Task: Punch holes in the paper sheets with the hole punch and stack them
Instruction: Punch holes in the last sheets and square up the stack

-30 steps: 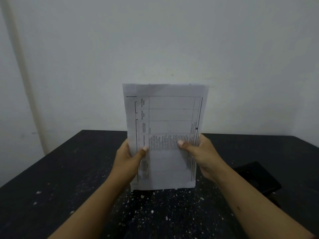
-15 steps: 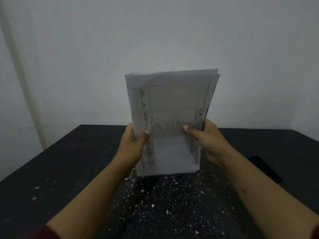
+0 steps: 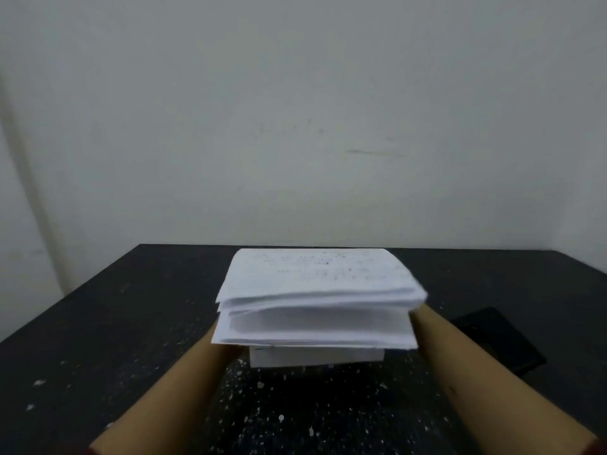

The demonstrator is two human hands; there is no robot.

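The bundle of white paper sheets [image 3: 315,290] is held above the black table [image 3: 115,323], tipped almost flat, with its loose edges fanned toward me. Printed text shows faintly on the top sheet. A lower white part of the bundle [image 3: 315,356] hangs beneath. My left forearm [image 3: 184,389] and right forearm [image 3: 466,372] run up to the bundle's two sides. Both hands are hidden under and behind the sheets, which they carry from either side. No hole punch can be made out for sure.
A flat black object [image 3: 496,339] lies on the table just right of my right forearm. Small white paper flecks [image 3: 282,418] are scattered over the tabletop near me. A pale wall [image 3: 295,126] rises behind the table's far edge.
The bundle stood upright facing me with both hands gripping its sides. It has tipped over toward flat, and the sheets now cover both hands.
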